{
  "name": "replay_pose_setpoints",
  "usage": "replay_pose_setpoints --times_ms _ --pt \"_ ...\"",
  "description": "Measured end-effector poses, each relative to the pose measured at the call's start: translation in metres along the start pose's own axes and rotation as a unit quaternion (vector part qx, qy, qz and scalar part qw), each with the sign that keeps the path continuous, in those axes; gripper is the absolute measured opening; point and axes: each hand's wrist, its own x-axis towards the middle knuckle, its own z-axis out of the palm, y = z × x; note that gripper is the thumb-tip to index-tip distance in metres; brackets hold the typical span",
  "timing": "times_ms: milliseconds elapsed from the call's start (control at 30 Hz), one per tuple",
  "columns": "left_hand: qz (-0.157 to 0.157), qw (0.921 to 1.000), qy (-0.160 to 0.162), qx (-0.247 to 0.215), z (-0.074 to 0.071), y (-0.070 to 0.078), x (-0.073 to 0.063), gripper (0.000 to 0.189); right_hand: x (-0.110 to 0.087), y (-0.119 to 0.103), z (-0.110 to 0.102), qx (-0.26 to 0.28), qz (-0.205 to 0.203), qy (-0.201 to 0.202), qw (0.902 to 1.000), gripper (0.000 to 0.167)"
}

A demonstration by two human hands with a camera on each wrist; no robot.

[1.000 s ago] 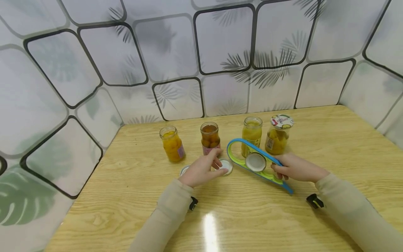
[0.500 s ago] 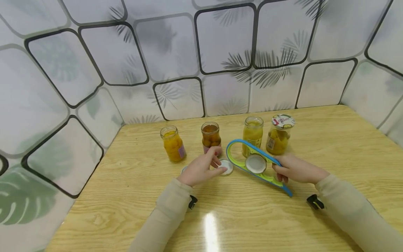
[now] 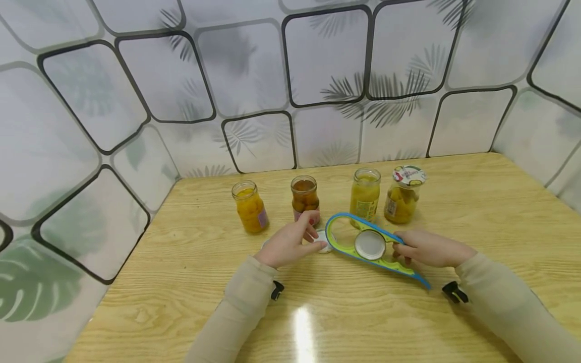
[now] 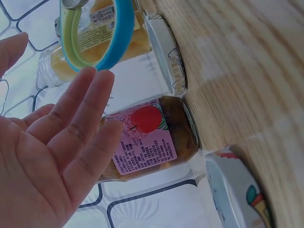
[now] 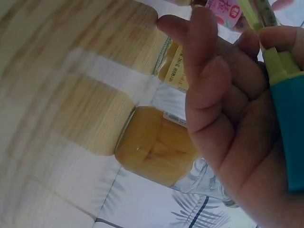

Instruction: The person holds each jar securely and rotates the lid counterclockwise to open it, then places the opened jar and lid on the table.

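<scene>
My right hand (image 3: 428, 248) holds a blue and lime-green jar opener (image 3: 379, 228) by one end, between thumb and fingers. A round metal jar lid (image 3: 370, 245) sits in the opener's middle opening. My left hand (image 3: 292, 242) has its fingers loosely extended and holds nothing. It hovers near a white lid (image 3: 323, 243) on the table and in front of an open jar of brown fruit (image 3: 305, 196) with a pink cherry label. In the left wrist view, another white lid (image 4: 232, 190) is beside that jar; in the head view my left hand mostly hides it.
Along the back stand an open jar of orange fruit (image 3: 251, 212), a taller open jar of yellow fruit (image 3: 364, 194) behind the opener, and a jar with its patterned lid on (image 3: 401, 204). A patterned covering (image 3: 254, 65) encloses the wooden table (image 3: 181, 302).
The jar opener, with the lid in it, has dipped lower and toward me in my right hand, uncovering more of the yellow fruit jar. My left hand stays nearly still.
</scene>
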Motion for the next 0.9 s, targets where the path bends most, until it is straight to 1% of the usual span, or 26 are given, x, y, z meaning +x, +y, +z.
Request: replay_pose_setpoints --times_ms 67,167,267,467,667,900 --pt "0.0 1.0 0.0 0.001 0.0003 -0.0003 0.0001 0.057 0.0001 0.0008 0.0002 -0.003 0.002 0.001 1.0 0.019" --pt "-0.001 1.0 -0.002 0.003 0.0006 -0.0002 0.0 0.057 -0.0003 0.0014 -0.0001 -0.006 0.003 0.013 0.9999 0.019" --pt "-0.005 1.0 -0.004 0.007 0.001 -0.0005 0.0007 0.058 -0.0006 0.0019 -0.0005 0.006 -0.002 0.023 0.9997 0.021" --pt "-0.005 0.9999 -0.008 0.014 0.0009 -0.0003 0.0013 0.059 -0.0004 0.0052 -0.0025 0.051 -0.018 0.016 0.9984 0.017" --pt "0.004 0.9998 -0.007 0.017 0.0015 -0.0011 0.0014 0.058 -0.0023 0.0057 -0.0074 0.06 -0.017 0.022 0.9978 0.018" --pt "-0.004 0.9999 -0.009 0.013 0.0013 -0.0001 0.0013 0.057 -0.0018 0.0054 -0.0094 0.061 -0.008 0.014 0.998 0.018"
